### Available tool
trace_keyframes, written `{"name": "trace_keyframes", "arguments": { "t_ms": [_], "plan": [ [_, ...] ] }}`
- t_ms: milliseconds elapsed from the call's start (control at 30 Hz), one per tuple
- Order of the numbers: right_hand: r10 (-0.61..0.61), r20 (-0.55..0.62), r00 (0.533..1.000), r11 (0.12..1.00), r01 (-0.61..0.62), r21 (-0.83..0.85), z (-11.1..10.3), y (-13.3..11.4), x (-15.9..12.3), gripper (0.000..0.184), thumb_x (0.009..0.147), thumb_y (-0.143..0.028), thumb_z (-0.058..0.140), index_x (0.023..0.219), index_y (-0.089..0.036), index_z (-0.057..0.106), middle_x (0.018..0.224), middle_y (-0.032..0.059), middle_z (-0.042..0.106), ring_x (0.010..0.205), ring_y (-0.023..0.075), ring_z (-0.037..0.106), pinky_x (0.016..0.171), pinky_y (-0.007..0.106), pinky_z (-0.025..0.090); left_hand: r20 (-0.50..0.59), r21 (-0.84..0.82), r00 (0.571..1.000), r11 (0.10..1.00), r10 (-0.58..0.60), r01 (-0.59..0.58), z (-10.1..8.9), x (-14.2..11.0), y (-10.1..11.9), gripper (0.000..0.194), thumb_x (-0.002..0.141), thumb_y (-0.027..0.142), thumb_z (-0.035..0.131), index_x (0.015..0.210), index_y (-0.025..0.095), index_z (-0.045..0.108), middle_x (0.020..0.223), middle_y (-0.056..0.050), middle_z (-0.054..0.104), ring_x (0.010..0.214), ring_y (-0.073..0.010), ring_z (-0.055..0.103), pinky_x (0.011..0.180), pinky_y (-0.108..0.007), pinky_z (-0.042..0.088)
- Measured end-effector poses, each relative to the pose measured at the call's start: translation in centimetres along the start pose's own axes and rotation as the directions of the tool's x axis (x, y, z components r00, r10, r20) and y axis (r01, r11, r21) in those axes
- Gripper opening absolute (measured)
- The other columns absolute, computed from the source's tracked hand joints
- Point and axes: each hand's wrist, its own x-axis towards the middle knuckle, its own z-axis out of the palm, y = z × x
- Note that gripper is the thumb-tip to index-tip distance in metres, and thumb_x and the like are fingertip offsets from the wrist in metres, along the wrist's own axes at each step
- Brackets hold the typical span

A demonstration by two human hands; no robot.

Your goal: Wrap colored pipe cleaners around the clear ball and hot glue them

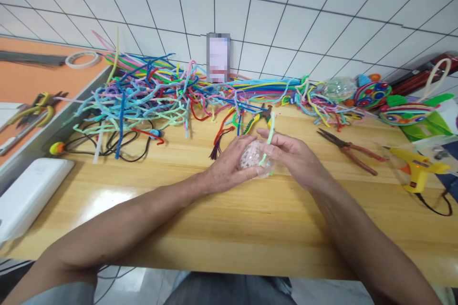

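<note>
My left hand [232,164] is wrapped round the left side of a clear, see-through plastic ball [251,156] with a speckled surface. On its other side my right hand [289,150] pinches a pale green pipe cleaner [271,128] between thumb and fingers. The strip sticks up above those fingers, and its lower end runs down against the ball. Whether it passes into the ball, I cannot make out. Both hands are just above the wooden table [222,228]. Behind them lie yellow-handled pliers [252,123] and a dark purple tassel [215,150].
Tangled pipe cleaners [143,95] line the wall, where a phone [218,57] stands. Red-handled long-nose pliers [352,150] and a yellow glue gun [417,169] lie at right. Decorated fish shapes [408,113] sit behind. At left are a white power bank [36,195] and black cord [143,150].
</note>
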Motion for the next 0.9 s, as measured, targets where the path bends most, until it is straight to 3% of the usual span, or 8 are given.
{"name": "trace_keyframes", "arguments": {
  "t_ms": [100, 233, 400, 567, 900],
  "plan": [
    [-0.064, 0.003, 0.998, 0.99, 0.064, -0.126, -0.48, 0.12, 0.08, 0.036, 0.077, -0.06, 0.086, 0.08, -0.025, 0.077, 0.146, 0.0086, 0.068, 0.146, 0.0344, 0.055, 0.124, 0.053, 0.038, -0.001, -0.002, 0.999, 0.999, -0.035, 0.035, 0.05, -0.11, -0.13, 0.072, 0.099, 0.056, 0.066, 0.157, 0.023, 0.04, 0.15, -0.018, 0.055, 0.143, -0.0353, 0.051, 0.121, -0.059, 0.043],
    [-0.074, 0.039, 0.996, 0.99, 0.078, -0.12, -0.61, 0.56, 0.21, 0.038, 0.081, -0.063, 0.082, 0.08, -0.025, 0.077, 0.136, 0.0085, 0.073, 0.136, 0.0328, 0.062, 0.12, 0.054, 0.044, 0.006, -0.035, 1.0, 0.999, -0.024, 0.024, -0.03, -0.05, -0.25, 0.075, 0.098, 0.056, 0.067, 0.159, 0.025, 0.037, 0.155, -0.018, 0.051, 0.146, -0.0355, 0.049, 0.122, -0.059, 0.042],
    [-0.079, 0.023, 0.997, 0.992, 0.081, -0.093, -0.45, 0.8, 0.34, 0.044, 0.078, -0.069, 0.082, 0.081, -0.026, 0.078, 0.129, 0.0079, 0.076, 0.133, 0.0325, 0.065, 0.116, 0.052, 0.048, 0.015, -0.044, 1.0, 0.999, -0.019, 0.019, 0.08, 0.25, -0.4, 0.114, 0.071, 0.062, 0.092, 0.161, 0.028, 0.033, 0.16, -0.019, 0.047, 0.148, -0.041, 0.046, 0.124, -0.064, 0.038],
    [-0.079, 0.035, 0.996, 0.994, 0.082, -0.078, -0.56, 0.44, 0.19, 0.046, 0.079, -0.071, 0.08, 0.085, -0.025, 0.079, 0.133, 0.0072, 0.075, 0.127, 0.0298, 0.067, 0.111, 0.047, 0.053, -0.029, -0.002, 0.999, 0.999, -0.045, 0.045, 0.37, 0.55, -0.37, 0.098, 0.075, 0.045, 0.088, 0.156, 0.026, 0.038, 0.154, -0.016, 0.053, 0.142, -0.037, 0.053, 0.121, -0.059, 0.044],
    [-0.053, 0.036, 0.998, 0.998, 0.055, -0.039, -0.56, 0.69, 0.17, 0.05, 0.08, -0.066, 0.083, 0.11, -0.027, 0.081, 0.138, 0.0069, 0.073, 0.12, 0.0277, 0.069, 0.107, 0.045, 0.055, -0.024, -0.021, 0.997, 0.997, -0.074, 0.074, 0.29, 0.63, -0.49, 0.098, 0.074, 0.048, 0.088, 0.156, 0.026, 0.037, 0.153, -0.016, 0.052, 0.141, -0.0374, 0.053, 0.121, -0.06, 0.044]
  ]
}}
